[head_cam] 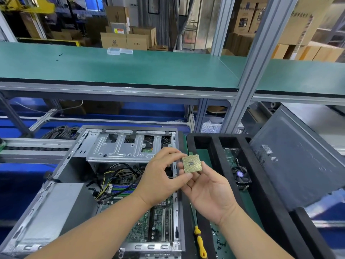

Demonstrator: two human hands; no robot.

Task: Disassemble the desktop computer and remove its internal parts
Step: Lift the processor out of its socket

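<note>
Processor chip (192, 163) pinched between left hand (162, 179) and right hand (211, 193).

A: A processor chip (192, 163) is pinched between left hand (160, 176) and right hand (209, 191), gold side up.

B: Held above open computer case (56, 202); a yellow screwdriver (200, 243) is laid beside it.

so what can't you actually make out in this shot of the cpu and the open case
- CPU top face: turned away, head view shows only the contact side.
- CPU socket on the motherboard: hidden behind the left hand.
- Yellow screwdriver tip: cut off by the bottom edge.
- Cooler fan label: too small.
</note>
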